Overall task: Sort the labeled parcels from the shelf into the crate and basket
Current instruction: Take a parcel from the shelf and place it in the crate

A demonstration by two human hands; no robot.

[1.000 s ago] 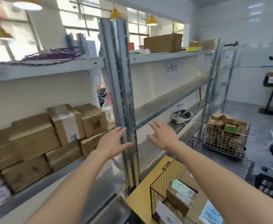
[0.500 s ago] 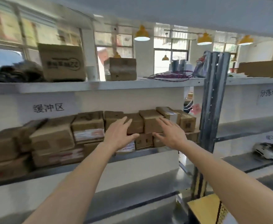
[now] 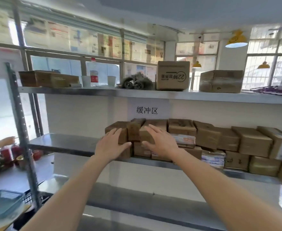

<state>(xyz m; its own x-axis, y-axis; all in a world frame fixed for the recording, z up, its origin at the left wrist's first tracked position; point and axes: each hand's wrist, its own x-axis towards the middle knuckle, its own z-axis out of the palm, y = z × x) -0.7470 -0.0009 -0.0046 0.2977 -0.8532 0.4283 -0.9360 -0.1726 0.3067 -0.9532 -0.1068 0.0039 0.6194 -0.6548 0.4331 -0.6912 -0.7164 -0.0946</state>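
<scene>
While both forearms reach up from the bottom edge, left hand (image 3: 111, 146) and right hand (image 3: 160, 142) sit flat, fingers straight, against the left end of the parcels (image 3: 208, 139); gripping nothing. Parcels are stacked two high along the middle shelf (image 3: 65, 144). Sign (image 3: 147, 110) on the backboard behind. Top shelf: printed carton (image 3: 172, 75), bottle (image 3: 94, 75).

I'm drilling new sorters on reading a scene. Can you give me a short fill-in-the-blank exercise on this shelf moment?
1. Both hands reach for parcels at the ___ end of the row.
2. The bottle on the top shelf has a ___ cap.
3. The left hand and right hand have ___ fingers, gripping nothing yet.
4. The parcels are stacked ___ layers high.

Missing words: left; red; straight; two
</scene>
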